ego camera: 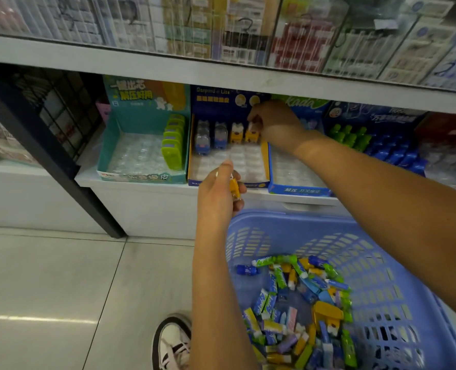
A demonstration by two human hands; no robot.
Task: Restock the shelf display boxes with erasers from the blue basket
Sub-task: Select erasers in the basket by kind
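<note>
1. Plainly, a tiled floor (61, 276) and a white shelf (141, 188) frame the job.
2. Blue basket (275, 218) sits below the shelf, erasers (301, 303) heaped inside.
3. Navy box (221, 184) on the shelf has empty front slots.
4. Right grip (275, 124) pinches a yellow eraser (252, 134) in its back row; seat it upright and square, I'd judge.
5. Left grip (216, 194) holds a spare eraser (234, 189) just before the box.

A stationery shop: retail shelves (221, 73) of packaged goods and eraser display boxes (229, 153).
</note>
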